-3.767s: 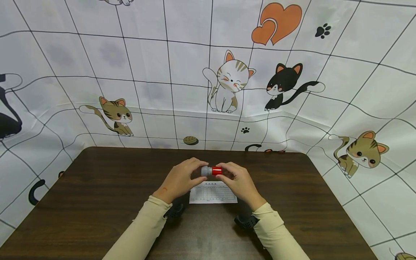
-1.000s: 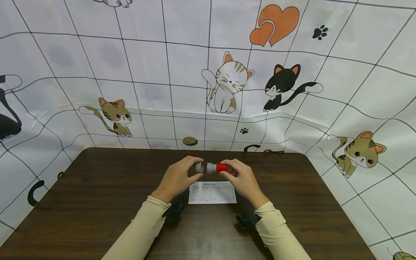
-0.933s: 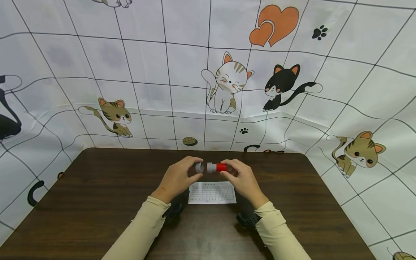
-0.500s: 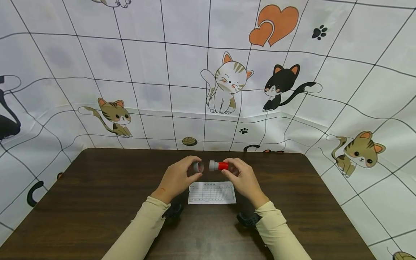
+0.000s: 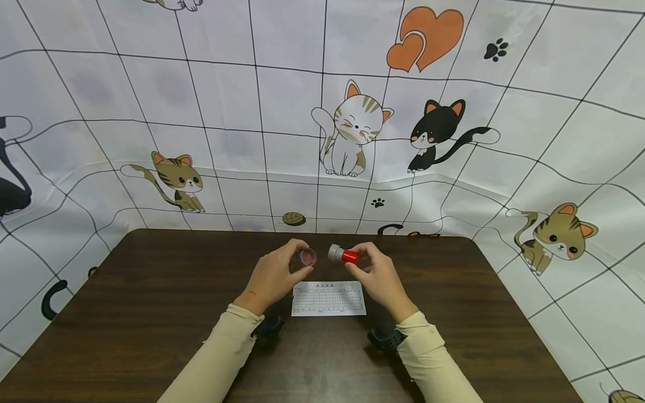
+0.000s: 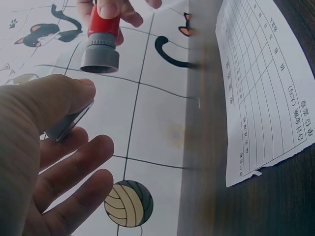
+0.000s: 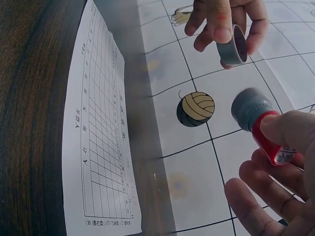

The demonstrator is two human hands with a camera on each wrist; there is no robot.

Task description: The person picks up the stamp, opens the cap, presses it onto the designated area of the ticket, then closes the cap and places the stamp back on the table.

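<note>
My left hand [image 5: 274, 274] pinches a round grey cap [image 5: 308, 257] between thumb and fingers, its hollow side turned toward the right and showing reddish inside. Across a small gap, my right hand [image 5: 375, 274] grips the red handle of a self-inking stamp [image 5: 344, 254]; its grey end points left and tilts up. In the right wrist view the cap [image 7: 233, 49] and stamp [image 7: 256, 115] are plainly apart. A printed paper form [image 5: 328, 298] with a ruled grid lies on the table below both hands.
The dark wooden table [image 5: 166, 313] runs under the arms. A white sheet [image 5: 227, 84] printed with cats and grid lines hangs behind it and at the sides. Dark bands [image 5: 385, 340] sit at both wrists.
The cap has come off the stamp, and the two have moved apart. Lately the cap's hollow side has turned toward the head camera, and the stamp's grey end has tilted upward.
</note>
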